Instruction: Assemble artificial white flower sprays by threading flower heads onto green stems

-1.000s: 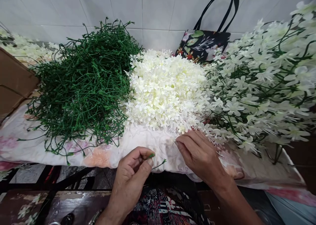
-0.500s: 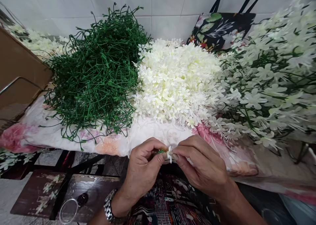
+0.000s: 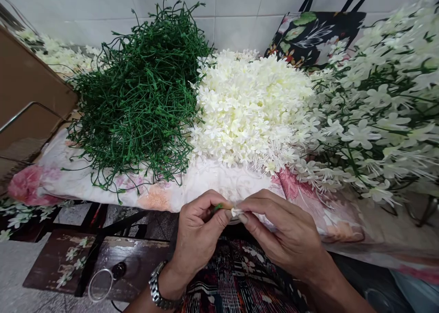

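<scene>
Left of the fingers [image 3: 222, 219] and beyond lay heaped green stems [image 3: 140, 93]. Left hand [image 3: 202, 233] and right hand [image 3: 286, 233], apart a second earlier, had met; joint handling seemed under way. Left fingers, nearly closed, pinched a green stem [image 3: 218, 207]; between, white blossom [image 3: 236, 212]; right fingers, equally tight, pinched that blossom.

The left hand [image 3: 202, 226] hides most of the green stem [image 3: 218, 207]; the white blossom [image 3: 236, 212] at the fingertips of the right hand [image 3: 286, 233] is too small and covered to tell whether they join. Beyond that hand, the top edge crops the floral bag [image 3: 315, 38]'s handles; to its right, flowering sprays [image 3: 384, 116] are cut off.
</scene>
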Motion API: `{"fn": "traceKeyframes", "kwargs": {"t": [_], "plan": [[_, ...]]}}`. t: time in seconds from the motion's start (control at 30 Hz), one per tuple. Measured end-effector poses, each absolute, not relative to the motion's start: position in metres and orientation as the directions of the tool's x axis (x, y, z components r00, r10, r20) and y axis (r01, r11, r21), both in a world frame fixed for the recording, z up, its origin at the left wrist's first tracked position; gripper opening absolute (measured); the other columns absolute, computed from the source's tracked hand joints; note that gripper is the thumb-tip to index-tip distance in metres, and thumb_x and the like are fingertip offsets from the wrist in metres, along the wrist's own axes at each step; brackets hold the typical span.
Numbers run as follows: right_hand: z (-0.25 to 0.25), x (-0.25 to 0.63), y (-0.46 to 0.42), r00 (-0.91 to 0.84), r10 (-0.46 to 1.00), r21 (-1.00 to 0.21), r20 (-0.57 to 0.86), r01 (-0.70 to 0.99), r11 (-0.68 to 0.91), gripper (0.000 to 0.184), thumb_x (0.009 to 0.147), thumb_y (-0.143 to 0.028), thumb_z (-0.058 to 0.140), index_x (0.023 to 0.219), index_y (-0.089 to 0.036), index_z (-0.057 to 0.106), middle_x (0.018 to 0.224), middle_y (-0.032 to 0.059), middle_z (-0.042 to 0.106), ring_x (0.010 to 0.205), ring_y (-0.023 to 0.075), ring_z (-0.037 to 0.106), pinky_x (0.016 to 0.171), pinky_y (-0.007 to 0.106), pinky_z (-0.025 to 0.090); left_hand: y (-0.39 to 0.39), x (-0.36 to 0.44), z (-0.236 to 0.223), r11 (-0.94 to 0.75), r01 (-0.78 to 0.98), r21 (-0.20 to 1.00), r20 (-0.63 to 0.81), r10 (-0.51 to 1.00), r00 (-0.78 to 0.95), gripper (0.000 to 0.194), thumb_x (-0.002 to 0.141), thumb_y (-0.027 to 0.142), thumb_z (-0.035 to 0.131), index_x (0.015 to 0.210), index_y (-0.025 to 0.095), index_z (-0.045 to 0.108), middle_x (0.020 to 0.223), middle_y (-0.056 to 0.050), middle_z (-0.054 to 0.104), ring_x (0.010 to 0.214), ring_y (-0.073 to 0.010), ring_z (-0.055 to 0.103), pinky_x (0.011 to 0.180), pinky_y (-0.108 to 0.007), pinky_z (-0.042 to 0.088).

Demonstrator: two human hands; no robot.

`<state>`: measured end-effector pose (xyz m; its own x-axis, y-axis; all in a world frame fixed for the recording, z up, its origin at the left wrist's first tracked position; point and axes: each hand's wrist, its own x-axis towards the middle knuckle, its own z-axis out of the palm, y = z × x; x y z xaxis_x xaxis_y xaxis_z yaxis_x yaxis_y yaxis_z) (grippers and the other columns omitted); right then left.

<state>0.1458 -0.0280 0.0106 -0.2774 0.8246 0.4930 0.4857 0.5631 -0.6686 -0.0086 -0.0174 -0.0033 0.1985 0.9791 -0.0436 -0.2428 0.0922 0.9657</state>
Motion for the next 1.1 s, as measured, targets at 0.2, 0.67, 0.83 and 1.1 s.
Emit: {"fn": "traceKeyframes", "kwargs": {"t": [0.2,0.67,0.83,1.1], "plan": [[0.011,0.148,-0.028,-0.232,0.868,-0.714,0.439,0.497,0.494,0.008,0.085,-0.008,0.051,0.084,-0.015,0.055,0.069,-0.0003,0.056,0.062,0.0065,0.051,0.056,0.018,0.042,-0.018,-0.017,-0.004,0.109,-0.215,0.97,-0.041,0.953,0.299,0.014,0.084,0.028,0.059,0.085,0.017,0.068,0.075,-0.002,0.055,0.064,-0.0104,0.045,0.054,-0.021,0.035],[0.025,0.149,-0.026,-0.283,0.916,-0.84,0.283,0.388,0.38,0.009,0.086,-0.013,0.049,0.079,-0.018,0.051,0.07,-0.0033,0.053,0.062,0.0054,0.05,0.056,0.017,0.039,-0.021,-0.021,-0.011,-0.043,-0.14,0.989,0.09,0.933,0.348,0.021,0.09,0.027,0.05,0.08,0.017,0.065,0.069,-0.001,0.048,0.056,-0.0089,0.04,0.05,-0.024,0.031],[0.028,0.151,-0.026,-0.346,0.893,-0.785,0.286,0.45,0.426,0.008,0.086,-0.012,0.049,0.081,-0.016,0.053,0.071,-0.0014,0.054,0.063,0.0061,0.05,0.057,0.018,0.039,-0.021,-0.02,-0.004,-0.212,0.061,0.975,0.176,0.913,0.369,0.018,0.089,0.02,0.049,0.078,0.016,0.062,0.068,-0.002,0.051,0.064,-0.0128,0.047,0.058,-0.025,0.036],[0.028,0.15,-0.027,-0.371,0.873,-0.717,0.316,0.509,0.476,0.01,0.087,-0.012,0.047,0.079,-0.016,0.052,0.069,-0.0001,0.054,0.063,0.0085,0.05,0.056,0.02,0.039,-0.02,-0.016,0.003,-0.275,0.18,0.944,0.183,0.894,0.408,0.023,0.089,0.018,0.044,0.068,0.016,0.054,0.063,0.0,0.046,0.059,-0.0126,0.043,0.054,-0.025,0.034]]}}
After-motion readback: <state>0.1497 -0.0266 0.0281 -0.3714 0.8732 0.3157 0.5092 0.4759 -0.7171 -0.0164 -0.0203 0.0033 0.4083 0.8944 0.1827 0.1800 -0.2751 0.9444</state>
